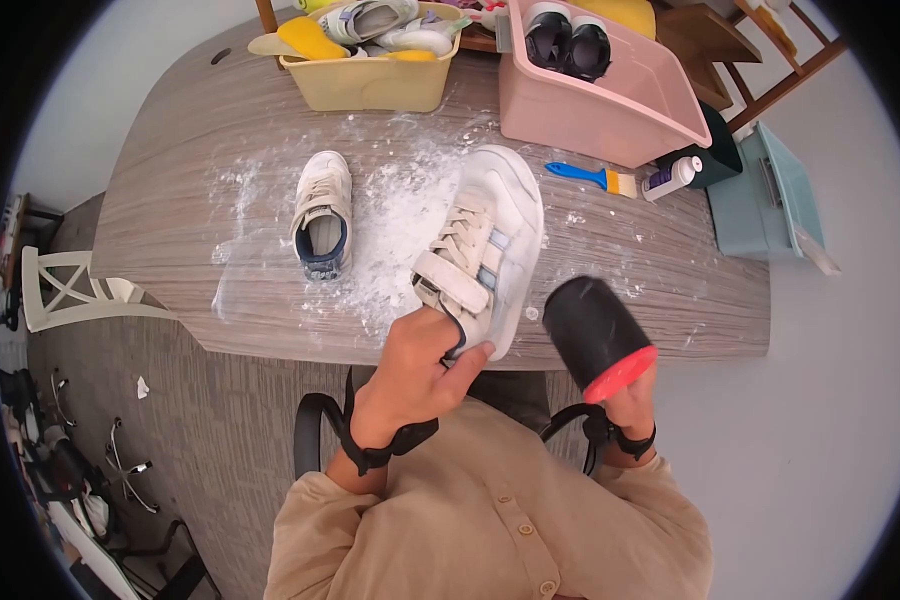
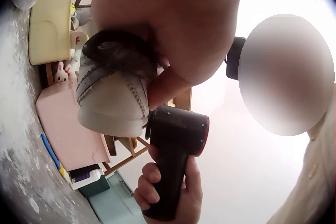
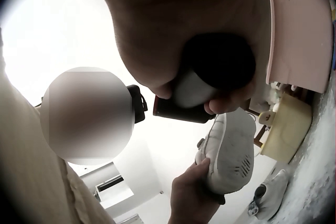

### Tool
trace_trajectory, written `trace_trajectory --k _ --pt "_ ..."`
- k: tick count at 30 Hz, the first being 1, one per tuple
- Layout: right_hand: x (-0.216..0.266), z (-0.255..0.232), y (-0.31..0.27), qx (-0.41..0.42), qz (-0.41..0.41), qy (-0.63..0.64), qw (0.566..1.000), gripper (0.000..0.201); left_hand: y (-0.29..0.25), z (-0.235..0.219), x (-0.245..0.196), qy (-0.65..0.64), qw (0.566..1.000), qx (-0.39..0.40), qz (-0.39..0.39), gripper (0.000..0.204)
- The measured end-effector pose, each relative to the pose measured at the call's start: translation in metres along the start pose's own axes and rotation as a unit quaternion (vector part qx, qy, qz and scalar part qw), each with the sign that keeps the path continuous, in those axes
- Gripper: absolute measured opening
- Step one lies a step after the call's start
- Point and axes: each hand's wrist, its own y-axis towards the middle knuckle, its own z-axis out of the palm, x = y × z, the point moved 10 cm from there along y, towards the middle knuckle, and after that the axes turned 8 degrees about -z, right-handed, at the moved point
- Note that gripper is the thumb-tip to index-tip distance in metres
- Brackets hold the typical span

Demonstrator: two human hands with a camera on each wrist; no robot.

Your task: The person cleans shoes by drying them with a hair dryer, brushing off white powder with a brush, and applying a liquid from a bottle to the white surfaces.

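My left hand grips a white sneaker by its heel end, fingers tucked into the opening and thumb outside. The sneaker is raised over the table, toe pointing away, with a strap and laces across its top. In the right wrist view its sole shows. My right hand holds a black hair dryer with a red rear rim. Fingers wrap round the dryer's handle, and its front faces the sneaker. The matching sneaker stands on the table to the left, toe away from me.
White powder is spread over the wooden table. A blue-handled brush and a small white bottle lie at the right. Behind are a yellow bin of shoes and a pink bin holding black shoes. A teal bin stands at far right.
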Motion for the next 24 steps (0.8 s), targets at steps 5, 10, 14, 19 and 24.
trace_trajectory --k 5,10,14,19,24 --pt "-0.007 0.026 -0.019 0.111 0.097 0.052 0.988 0.032 0.002 -0.003 0.009 0.010 0.999 -0.008 -0.036 0.014" --pt "-0.008 0.038 -0.022 0.137 0.109 0.065 0.982 0.034 0.007 0.001 -0.003 0.035 0.999 0.005 0.008 0.014" --pt "-0.007 0.038 -0.020 0.119 0.094 0.051 0.987 0.034 0.008 0.000 -0.007 0.039 0.999 -0.013 0.027 0.011" --pt "-0.015 0.037 -0.022 0.108 0.116 0.054 0.986 0.032 0.005 0.004 -0.009 0.057 0.998 0.010 0.029 0.015" --pt "-0.017 0.028 -0.019 0.070 0.106 0.030 0.991 0.024 0.005 0.009 -0.008 0.065 0.997 0.023 0.026 0.015"
